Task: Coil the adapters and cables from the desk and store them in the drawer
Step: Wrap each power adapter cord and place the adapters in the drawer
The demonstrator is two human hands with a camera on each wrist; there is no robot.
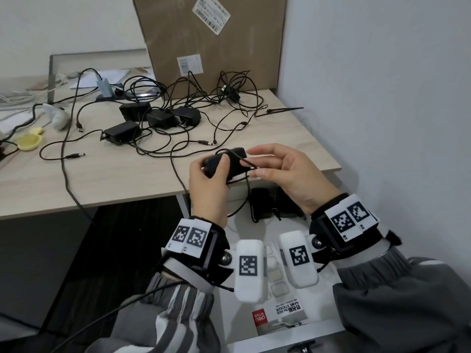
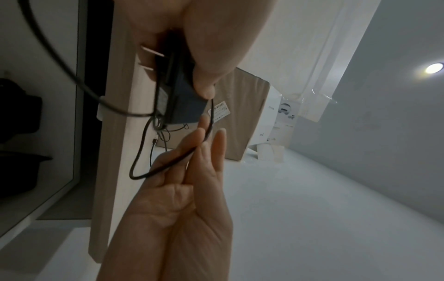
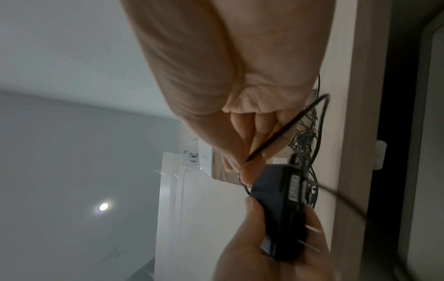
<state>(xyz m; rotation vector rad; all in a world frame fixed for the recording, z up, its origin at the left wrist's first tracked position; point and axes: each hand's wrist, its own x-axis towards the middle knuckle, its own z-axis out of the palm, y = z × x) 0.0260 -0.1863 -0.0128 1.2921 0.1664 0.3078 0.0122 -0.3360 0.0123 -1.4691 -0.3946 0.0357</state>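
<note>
**Winding a cord round its adapter, over the open drawer**

The left hand (image 1: 207,184) curled round a black adapter (image 1: 226,163), thumb on one face and fingers behind, holding it steady above the desk's (image 1: 114,179) front edge so the cord could be laid round it. To the right of that grip, the right hand (image 1: 283,171) pinched the cord (image 2: 168,165) between thumb and fingertips, the other fingers extended (probably to keep the turns from slipping). The slack dropped below both hands and trailed back up onto the desk, so winding looked unfinished.

Directly under the grip, the open drawer (image 1: 293,335) already held coiled adapters (image 1: 261,203), which likely explains working here: a short drop once wound.

Beyond the hands, more adapters (image 1: 160,118) lay tangled in loose cables (image 1: 229,98) before a cardboard box (image 1: 211,42).
</note>
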